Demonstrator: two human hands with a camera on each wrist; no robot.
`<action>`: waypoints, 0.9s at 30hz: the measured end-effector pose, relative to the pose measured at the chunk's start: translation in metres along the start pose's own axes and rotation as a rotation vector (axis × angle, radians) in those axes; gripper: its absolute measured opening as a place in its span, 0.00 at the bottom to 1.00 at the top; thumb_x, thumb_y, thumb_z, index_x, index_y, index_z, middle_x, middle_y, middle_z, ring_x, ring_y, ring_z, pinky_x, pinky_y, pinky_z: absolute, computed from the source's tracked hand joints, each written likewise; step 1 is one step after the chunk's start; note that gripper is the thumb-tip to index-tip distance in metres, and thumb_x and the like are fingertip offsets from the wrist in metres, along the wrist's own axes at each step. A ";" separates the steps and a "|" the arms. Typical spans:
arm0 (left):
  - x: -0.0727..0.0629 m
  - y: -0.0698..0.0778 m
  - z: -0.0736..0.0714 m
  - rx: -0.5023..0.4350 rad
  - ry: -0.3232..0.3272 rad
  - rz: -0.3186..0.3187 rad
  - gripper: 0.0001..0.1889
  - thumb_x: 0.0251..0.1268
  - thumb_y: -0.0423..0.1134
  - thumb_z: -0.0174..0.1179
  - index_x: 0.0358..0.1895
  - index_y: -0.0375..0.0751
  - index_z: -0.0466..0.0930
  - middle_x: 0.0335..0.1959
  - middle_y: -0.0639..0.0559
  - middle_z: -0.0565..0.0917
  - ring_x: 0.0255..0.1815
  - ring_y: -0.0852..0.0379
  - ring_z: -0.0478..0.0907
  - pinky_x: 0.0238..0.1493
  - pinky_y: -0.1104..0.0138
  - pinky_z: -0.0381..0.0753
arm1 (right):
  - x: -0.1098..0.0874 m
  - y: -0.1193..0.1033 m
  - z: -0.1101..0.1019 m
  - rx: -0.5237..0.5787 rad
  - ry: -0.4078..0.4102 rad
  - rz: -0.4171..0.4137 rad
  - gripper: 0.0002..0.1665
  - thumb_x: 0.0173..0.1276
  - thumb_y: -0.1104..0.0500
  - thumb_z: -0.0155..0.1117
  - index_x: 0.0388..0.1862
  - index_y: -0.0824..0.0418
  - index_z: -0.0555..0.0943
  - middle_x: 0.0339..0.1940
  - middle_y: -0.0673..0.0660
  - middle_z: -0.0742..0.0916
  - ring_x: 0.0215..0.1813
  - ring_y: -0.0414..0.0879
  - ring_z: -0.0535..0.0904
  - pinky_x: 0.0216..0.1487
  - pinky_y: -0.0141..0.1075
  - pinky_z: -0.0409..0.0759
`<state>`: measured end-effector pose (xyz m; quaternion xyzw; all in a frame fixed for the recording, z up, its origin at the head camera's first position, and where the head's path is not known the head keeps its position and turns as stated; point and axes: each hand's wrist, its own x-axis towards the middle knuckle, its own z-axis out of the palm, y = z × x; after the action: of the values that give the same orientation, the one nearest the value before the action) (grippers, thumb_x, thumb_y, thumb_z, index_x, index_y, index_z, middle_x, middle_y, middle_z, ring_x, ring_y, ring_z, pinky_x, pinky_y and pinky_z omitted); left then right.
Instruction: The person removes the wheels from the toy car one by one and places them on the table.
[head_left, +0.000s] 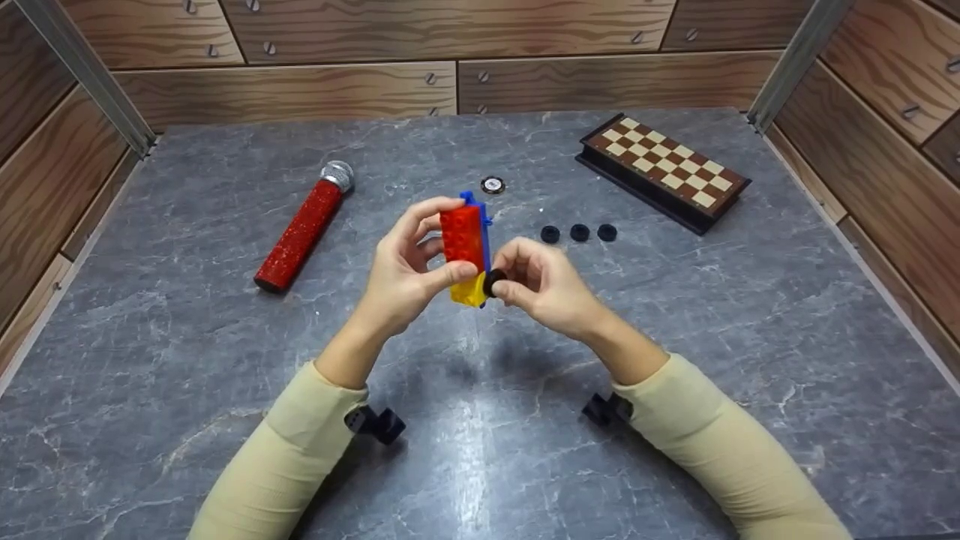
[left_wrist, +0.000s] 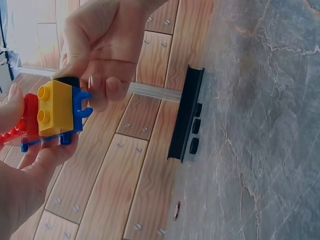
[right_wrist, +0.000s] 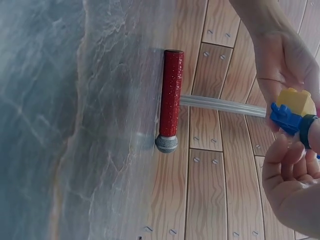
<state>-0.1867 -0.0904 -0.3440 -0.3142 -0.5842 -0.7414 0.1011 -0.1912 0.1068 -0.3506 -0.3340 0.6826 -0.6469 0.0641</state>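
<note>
My left hand (head_left: 401, 274) grips a toy car of building blocks, held up over the table. Its red block (head_left: 463, 234) and yellow block (left_wrist: 56, 107) sit on a blue base (left_wrist: 80, 107) with small prongs. Between thumb and fingers my right hand (head_left: 551, 289) pinches a black wheel (head_left: 493, 284), right at the side of the blue base by the yellow block. In the right wrist view the wheel (right_wrist: 306, 131) overlaps the blue base's edge. Three more black wheels (head_left: 580, 232) lie in a row on the table beyond my right hand.
A red glittery microphone (head_left: 300, 232) with a silver head lies at the left. A folded chessboard box (head_left: 664, 172) lies at the back right. Behind my hands is a round chip (head_left: 493, 184). Wood-patterned walls (head_left: 300, 94) border the grey table (head_left: 187, 360).
</note>
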 end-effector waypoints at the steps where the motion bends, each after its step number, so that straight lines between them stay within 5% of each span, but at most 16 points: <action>1: 0.000 0.000 0.000 0.008 0.002 0.003 0.31 0.46 0.27 0.69 0.57 0.31 0.67 0.49 0.37 0.76 0.43 0.39 0.76 0.44 0.57 0.79 | 0.000 0.000 0.000 -0.006 0.008 0.000 0.08 0.60 0.74 0.61 0.33 0.74 0.70 0.26 0.58 0.77 0.26 0.43 0.71 0.27 0.30 0.71; 19: 0.001 0.000 0.002 0.032 0.035 0.025 0.30 0.46 0.25 0.69 0.56 0.30 0.68 0.48 0.38 0.77 0.41 0.40 0.76 0.44 0.58 0.78 | 0.005 -0.004 -0.001 -0.012 0.058 0.072 0.08 0.56 0.75 0.63 0.33 0.74 0.73 0.29 0.64 0.80 0.29 0.46 0.77 0.33 0.33 0.79; 27: -0.001 0.002 0.002 0.043 0.037 0.021 0.30 0.48 0.27 0.69 0.57 0.31 0.67 0.47 0.38 0.77 0.39 0.40 0.77 0.39 0.61 0.79 | 0.004 -0.002 0.004 -0.026 0.091 0.068 0.07 0.56 0.78 0.61 0.32 0.73 0.73 0.27 0.58 0.80 0.28 0.46 0.76 0.31 0.31 0.77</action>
<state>-0.1844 -0.0889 -0.3429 -0.3044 -0.5947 -0.7333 0.1264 -0.1915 0.1009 -0.3476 -0.2815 0.7041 -0.6499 0.0507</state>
